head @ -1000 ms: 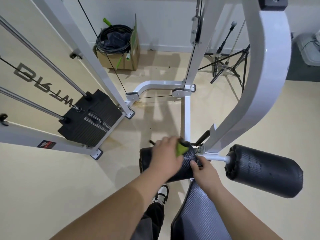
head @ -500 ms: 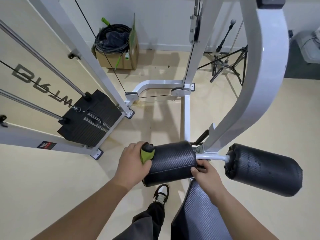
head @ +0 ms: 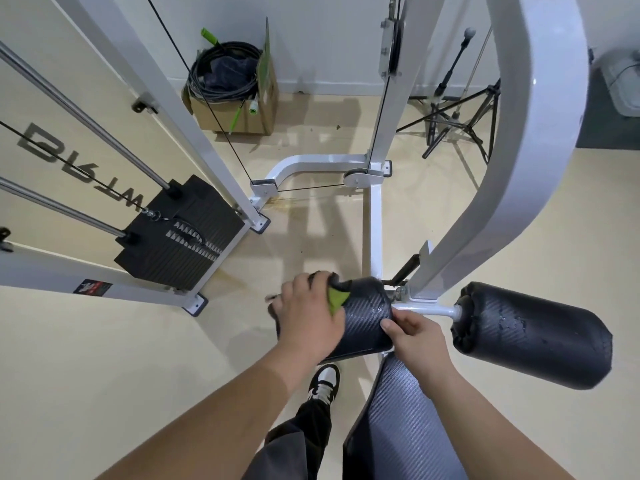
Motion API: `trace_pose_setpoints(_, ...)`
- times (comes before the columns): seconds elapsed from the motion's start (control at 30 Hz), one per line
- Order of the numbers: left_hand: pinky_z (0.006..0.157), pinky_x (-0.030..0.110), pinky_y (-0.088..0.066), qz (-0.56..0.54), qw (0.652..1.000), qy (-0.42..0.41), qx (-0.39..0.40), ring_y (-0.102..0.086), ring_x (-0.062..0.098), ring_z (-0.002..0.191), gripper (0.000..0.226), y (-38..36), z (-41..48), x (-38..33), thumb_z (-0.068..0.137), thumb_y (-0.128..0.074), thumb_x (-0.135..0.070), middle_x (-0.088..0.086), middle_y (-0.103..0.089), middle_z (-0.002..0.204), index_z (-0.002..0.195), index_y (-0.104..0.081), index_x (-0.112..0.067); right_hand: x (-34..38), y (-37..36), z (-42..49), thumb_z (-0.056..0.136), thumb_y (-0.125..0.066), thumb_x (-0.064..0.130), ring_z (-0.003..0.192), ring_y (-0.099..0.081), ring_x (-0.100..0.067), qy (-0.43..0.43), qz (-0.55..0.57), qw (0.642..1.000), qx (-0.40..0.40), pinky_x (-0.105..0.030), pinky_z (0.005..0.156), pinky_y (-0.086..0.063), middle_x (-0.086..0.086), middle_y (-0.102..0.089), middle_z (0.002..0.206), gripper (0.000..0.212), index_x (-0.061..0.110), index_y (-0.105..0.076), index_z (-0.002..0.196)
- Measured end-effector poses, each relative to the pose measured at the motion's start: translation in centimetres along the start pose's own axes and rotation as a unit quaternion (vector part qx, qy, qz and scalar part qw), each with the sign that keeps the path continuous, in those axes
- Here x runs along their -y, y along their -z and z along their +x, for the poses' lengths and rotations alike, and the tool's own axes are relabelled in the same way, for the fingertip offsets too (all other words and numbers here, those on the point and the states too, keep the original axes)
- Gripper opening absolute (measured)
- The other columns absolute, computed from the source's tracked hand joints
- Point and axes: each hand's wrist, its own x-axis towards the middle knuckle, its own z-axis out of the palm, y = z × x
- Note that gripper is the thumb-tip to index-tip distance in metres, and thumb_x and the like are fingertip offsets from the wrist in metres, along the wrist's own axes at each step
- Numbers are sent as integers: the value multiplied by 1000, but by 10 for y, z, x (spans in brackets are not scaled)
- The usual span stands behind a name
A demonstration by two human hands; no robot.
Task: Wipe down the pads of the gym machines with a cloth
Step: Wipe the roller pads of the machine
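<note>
Cloth (head: pixel 337 299) clutched by left hand (head: pixel 308 318) against roller pad (head: pixel 367 323), right hand (head: pixel 415 337) gripping pad

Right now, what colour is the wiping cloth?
The cloth is yellow-green; the head view shows it.

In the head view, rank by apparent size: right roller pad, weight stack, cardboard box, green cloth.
The right roller pad and weight stack look alike; the pad is nearer, so unranked.
Then cardboard box.
Smallest: green cloth, mostly covered by the left hand.
</note>
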Motion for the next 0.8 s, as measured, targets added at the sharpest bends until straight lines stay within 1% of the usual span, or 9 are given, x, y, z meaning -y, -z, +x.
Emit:
trace_pose_setpoints(0.07, 102, 46, -32, -5, 998, -57, 31, -38, 30, 127, 60, -12, 5, -36, 88, -60, -38, 2, -42, 139, 145, -40, -33, 0, -2, 1, 91, -70, 3, 88, -73, -15, 12, -16, 1000, -10, -30, 85, -55, 1, -80, 94, 14, 10, -78, 101)
trace_pose_setpoints(0.17, 105, 49, -30, -16, 977, -180, 115, -35, 31, 128, 61, -24, 13, -81, 86, -64, -36, 2, -41, 140, 143, -42, -37, -4, 2, 4, 85, -59, -11, 62, -52, -18, -2, -67, 998, -14, -29, 59, -42, -7, -65, 66, 17, 2, -64, 73)
trace_pose_setpoints(0.23, 106, 49, -29, 10, 960, -237, 148, -35, 31, 128, 64, -26, 15, -90, 84, -66, -32, 1, -42, 141, 143, -43, -39, -11, 8, 3, 83, -55, -15, 60, -43, -19, -27, -62, 998, -3, -29, 56, -35, -11, -56, 60, 20, -2, -61, 69)
trace_pose_setpoints(0.3, 105, 48, -30, 6, 959, -257, 124, -35, 29, 127, 68, -24, 14, -75, 79, -69, -28, 0, -43, 141, 141, -45, -40, -14, 12, 3, 86, -57, -12, 58, -43, -18, -40, -41, 998, 4, -28, 56, -35, -6, -56, 58, 22, -1, -65, 70)
trace_pose_setpoints(0.4, 99, 46, -39, -32, 974, -222, 37, -44, 30, 120, 65, -15, 2, -18, 75, -69, -27, 1, -48, 133, 136, -51, -39, -8, 11, 1, 97, -62, 0, 51, -54, -2, -14, -2, 999, 32, -15, 55, -42, 7, -68, 68, 22, 16, -78, 95)
trace_pose_setpoints(0.47, 96, 45, -44, -45, 984, -168, -26, -49, 29, 114, 61, -6, -6, 25, 75, -70, -26, 0, -52, 128, 133, -54, -35, -6, 12, -1, 99, -61, 3, 52, -60, 4, -4, 7, 999, 46, -8, 54, -45, 3, -74, 83, 26, 22, -75, 110)
trace_pose_setpoints(0.63, 95, 44, -46, -54, 997, 31, -50, -51, 31, 111, 52, 7, 5, 36, 85, -63, -27, 5, -57, 123, 135, -51, -28, -4, 11, 0, 99, -64, 6, 91, -70, -5, 9, -11, 999, 40, -9, 75, -46, 7, -77, 97, 25, 16, -76, 118)
trace_pose_setpoints(0.7, 95, 44, -44, -6, 999, 9, -31, -50, 32, 114, 53, 0, 10, -3, 87, -62, -31, 5, -55, 127, 138, -49, -31, -4, 9, 1, 98, -65, 6, 90, -71, -9, 12, -17, 999, 33, -13, 76, -48, 7, -77, 93, 22, 17, -78, 112)
trace_pose_setpoints(0.8, 98, 45, -41, -23, 994, -106, 25, -45, 33, 120, 60, -24, 15, -60, 82, -66, -31, 3, -49, 133, 138, -47, -36, -6, 8, 3, 94, -62, -6, 70, -70, -11, 12, -17, 999, 26, -15, 66, -52, 5, -77, 76, 25, 13, -78, 90)
